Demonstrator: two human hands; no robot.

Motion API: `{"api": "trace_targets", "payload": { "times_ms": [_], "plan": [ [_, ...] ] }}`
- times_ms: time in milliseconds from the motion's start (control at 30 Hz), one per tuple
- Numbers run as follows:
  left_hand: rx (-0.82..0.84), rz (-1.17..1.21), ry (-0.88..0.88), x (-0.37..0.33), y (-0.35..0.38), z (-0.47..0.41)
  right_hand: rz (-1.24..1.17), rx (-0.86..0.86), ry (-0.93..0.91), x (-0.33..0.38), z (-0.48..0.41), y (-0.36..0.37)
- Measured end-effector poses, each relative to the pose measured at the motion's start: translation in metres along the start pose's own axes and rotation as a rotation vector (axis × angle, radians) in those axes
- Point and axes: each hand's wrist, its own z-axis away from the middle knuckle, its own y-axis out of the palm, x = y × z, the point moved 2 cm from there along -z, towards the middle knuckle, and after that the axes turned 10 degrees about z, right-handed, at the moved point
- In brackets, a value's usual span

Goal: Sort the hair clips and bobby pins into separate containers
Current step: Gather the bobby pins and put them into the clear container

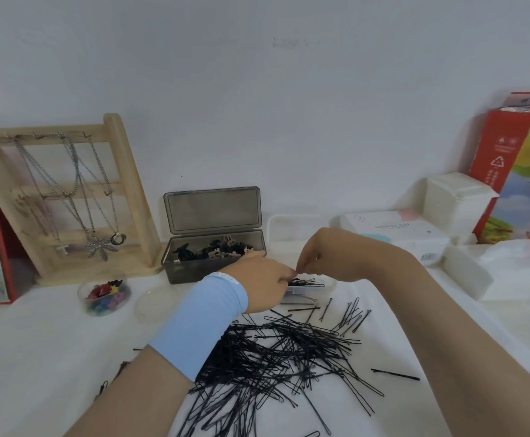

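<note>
We see bright, even, diffuse light with a cool bluish cast, and no lamp shows. Shadows are faint: soft grey patches lie on the white tabletop beneath the left hand and right hand. The black bobby pins at lower middle stand out sharply. The wide lens bows the edges, tilting the wooden stand at left and the red box at right. Fine detail is soft.

- White table carries everything.
- Loose bobby pins heaped just below my left hand.
- Grey box just beyond it.
- Wooden stand, round tub to its left.
- White boxes beyond my right hand.
</note>
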Motion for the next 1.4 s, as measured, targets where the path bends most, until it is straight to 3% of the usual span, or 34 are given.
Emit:
{"api": "trace_targets", "payload": {
  "times_ms": [200,267,367,433,533,667,767,900,1033,1200,1400],
  "plan": [
    [-0.084,0.104,0.057,-0.005,-0.006,-0.006,0.141,0.131,0.03,-0.003,0.011,-0.003],
    [-0.178,0.133,0.099,-0.002,-0.005,-0.004,0.213,0.083,0.027,-0.003,0.008,0.002],
    [-0.436,0.146,0.218,0.001,-0.004,0.004,0.136,-0.054,-0.013,-0.002,0.014,0.0],
    [-0.522,0.182,0.243,-0.001,-0.005,0.014,0.087,-0.176,-0.031,-0.001,0.026,-0.01],
    [-0.35,0.134,0.169,-0.011,0.0,0.025,0.065,-0.13,-0.056,0.006,0.047,-0.016],
    [-0.088,0.058,0.06,-0.019,0.018,0.028,0.331,0.147,-0.074,0.018,0.061,0.008],
    [0.013,0.05,0.067,-0.02,0.034,0.027,0.438,0.199,-0.067,0.016,0.063,0.034],
    [-0.027,0.194,0.04,-0.015,0.04,0.029,0.384,0.143,-0.075,0.01,0.068,0.041],
    [-0.024,0.385,0.049,-0.01,0.041,0.034,0.431,0.16,0.052,0.007,0.063,0.04],
    [0.021,0.29,0.061,-0.009,0.039,0.038,0.42,0.169,0.031,0.02,0.063,0.034],
    [0.036,0.215,0.049,-0.002,0.036,0.039,0.185,0.095,-0.032,0.033,0.068,0.028]
  ]
}}
